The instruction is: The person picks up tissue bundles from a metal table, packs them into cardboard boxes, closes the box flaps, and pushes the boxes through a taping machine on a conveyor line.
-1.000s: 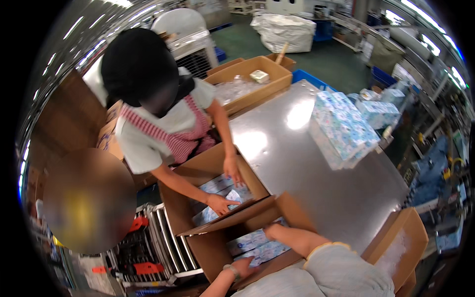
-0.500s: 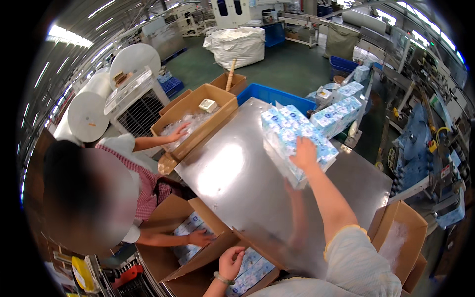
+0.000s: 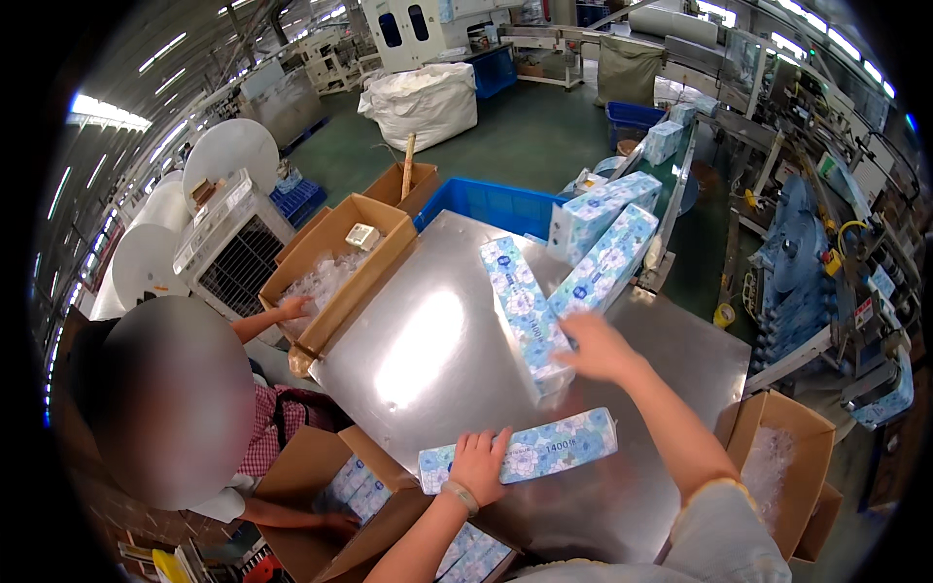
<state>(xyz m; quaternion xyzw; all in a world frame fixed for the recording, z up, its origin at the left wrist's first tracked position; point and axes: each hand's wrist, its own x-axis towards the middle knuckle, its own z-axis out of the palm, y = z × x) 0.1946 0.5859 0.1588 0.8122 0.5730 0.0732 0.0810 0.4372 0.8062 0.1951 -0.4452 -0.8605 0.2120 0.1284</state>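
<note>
Left hand [image 3: 478, 468]: your fingers wrap across the near floral pack [image 3: 564, 443], holding it.
Right hand [image 3: 601, 348]: yours, half-curled at the middle floral pack's [image 3: 520, 303] end; grip unclear.
Worktop [image 3: 408, 340]: bare metal.

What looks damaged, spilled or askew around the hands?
Nothing looks damaged or spilled; only alignment is off: the near pack under the left hand lies crosswise, while the middle pack and slanted pack by the right hand point different ways.
</note>
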